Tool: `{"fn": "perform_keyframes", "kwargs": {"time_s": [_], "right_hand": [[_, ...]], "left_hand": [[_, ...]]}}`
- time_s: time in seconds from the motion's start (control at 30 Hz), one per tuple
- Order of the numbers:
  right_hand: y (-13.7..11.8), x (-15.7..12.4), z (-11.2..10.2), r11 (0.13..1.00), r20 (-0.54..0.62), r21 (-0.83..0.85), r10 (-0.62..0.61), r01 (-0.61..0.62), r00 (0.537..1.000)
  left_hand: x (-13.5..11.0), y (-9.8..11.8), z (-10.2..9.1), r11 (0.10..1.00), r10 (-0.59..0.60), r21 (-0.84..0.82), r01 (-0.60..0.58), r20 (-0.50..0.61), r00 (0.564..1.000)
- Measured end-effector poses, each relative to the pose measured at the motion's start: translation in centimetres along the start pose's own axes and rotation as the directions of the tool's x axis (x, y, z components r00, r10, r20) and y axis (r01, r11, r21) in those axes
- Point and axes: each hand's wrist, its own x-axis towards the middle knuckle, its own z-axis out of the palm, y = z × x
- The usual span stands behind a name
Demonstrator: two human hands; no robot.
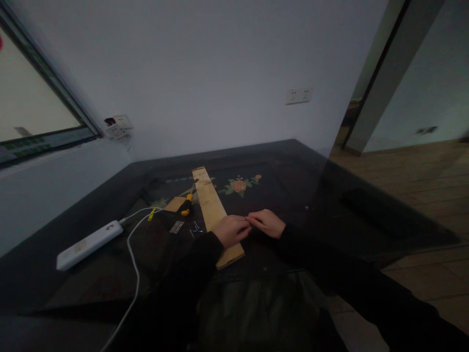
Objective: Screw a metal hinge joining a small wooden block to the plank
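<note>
A long wooden board [210, 200] lies lengthwise on the dark table. Over its near end is my left hand [231, 231], fingers bent and pressed together. My right hand [267, 223] is just off the board's right edge, its fingertips meeting those of my left. Both hands look closed in a pinch; anything between the fingers is too small to make out. Left of the board are several screws [196, 229] and a flat metal hinge [176, 227]. A yellow and black screwdriver [188, 204] lies farther back, beside a small wooden piece [174, 204].
A white power strip [90, 244] lies on the left of the table [304, 190], its white cable [134, 259] curving toward the front edge. A yellow tag [151, 214] hangs on the cable. The wall with sockets [299, 96] stands behind the table.
</note>
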Motion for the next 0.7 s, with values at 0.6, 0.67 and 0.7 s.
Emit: {"fn": "perform_keyframes", "kwargs": {"time_s": [0.6,0.67,0.7], "right_hand": [[-1.2,8.3,3.3,0.782,-0.08,0.6,0.27,-0.17,0.96],[-1.3,9.3,4.2,0.734,-0.061,0.646,0.321,-0.208,0.945],[-1.3,9.7,4.5,0.708,-0.051,0.67,0.345,-0.224,0.937]], "left_hand": [[-2.2,-9.0,-2.5,0.136,-0.97,-0.99,-0.042,-0.142,0.2],[-2.3,-9.0,-2.9,0.016,-0.986,-0.998,-0.068,-0.027,0.163],[-2.3,-8.9,-3.2,-0.042,-0.987,-0.996,-0.075,0.03,0.16]]}}
